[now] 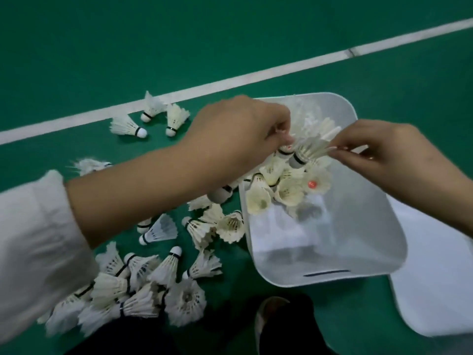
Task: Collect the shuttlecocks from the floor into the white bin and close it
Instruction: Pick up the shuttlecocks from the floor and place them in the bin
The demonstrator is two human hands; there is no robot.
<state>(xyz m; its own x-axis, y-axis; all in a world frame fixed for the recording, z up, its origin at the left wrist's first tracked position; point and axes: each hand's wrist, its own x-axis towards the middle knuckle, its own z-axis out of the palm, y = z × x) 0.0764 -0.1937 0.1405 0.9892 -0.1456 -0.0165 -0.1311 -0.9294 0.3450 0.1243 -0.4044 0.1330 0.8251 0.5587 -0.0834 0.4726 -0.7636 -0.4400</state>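
Note:
The white bin [371,226] stands open on the green floor and holds several shuttlecocks [286,190] along its far left side. Both hands hover over the bin. My left hand [238,134] pinches a shuttlecock [282,151] at its cork end. My right hand [389,155] grips another shuttlecock [307,152] by its feathers, cork pointing down-left. Several more shuttlecocks [143,285] lie scattered on the floor left of the bin, and three shuttlecocks [153,116] lie near the white line.
The bin's white lid [435,290] lies flat on the floor to the right of the bin. A white court line [230,83] crosses the green floor behind. My shoe [268,321] and dark trouser legs are at the bottom edge.

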